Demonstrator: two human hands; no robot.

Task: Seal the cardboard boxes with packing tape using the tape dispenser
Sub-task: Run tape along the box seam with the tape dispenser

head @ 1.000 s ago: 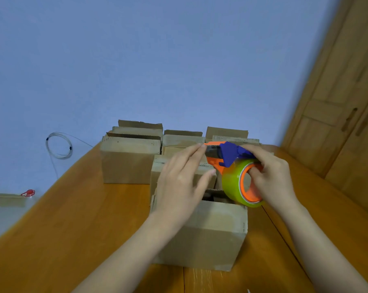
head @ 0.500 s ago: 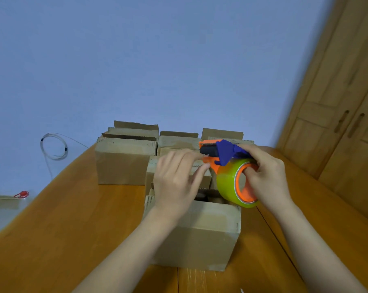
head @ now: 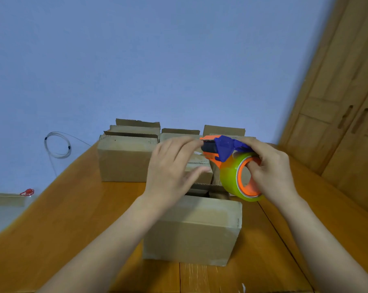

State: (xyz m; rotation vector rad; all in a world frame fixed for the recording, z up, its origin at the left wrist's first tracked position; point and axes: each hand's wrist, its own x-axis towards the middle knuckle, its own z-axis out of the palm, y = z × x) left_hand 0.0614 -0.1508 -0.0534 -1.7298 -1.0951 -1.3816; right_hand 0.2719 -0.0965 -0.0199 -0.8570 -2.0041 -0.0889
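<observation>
Head view: the task is looking barely begun, judging from how the boxes are lying. The right hand (head: 271, 172) is gripping the tape dispenser (head: 223, 149), its fingers (head: 252, 166) curling through the orange core of the green tape roll (head: 229, 176). It is holding the dispenser in the air above the nearest box (head: 193, 229).

The left hand (head: 174, 166) is reaching to the dispenser's orange nose. Its fingers are lying loosely spread, with the forefinger touching the nose and the thumb hanging well apart below. They are therefore not pinching anything plainly. Whether a free end of tape is coming off cannot be told.

The nearest box is sitting midway across the worktop (head: 73, 218), towards its near edge. A dark gap is showing along the far side of its top, so its flaps are probably not lying fully flat, and no tape strip is showing on it.

The other boxes are crowding together at the worktop's far edge. The rear left box (head: 123, 161) and those beside it are standing with flaps raised, so they are waiting unsealed. The middle box (head: 200, 168) is mostly hiding behind the hands, so its state cannot be told.

What seems to be remaining:
- drawing out the tape end
- closing the flaps
- running tape along every seam
</observation>
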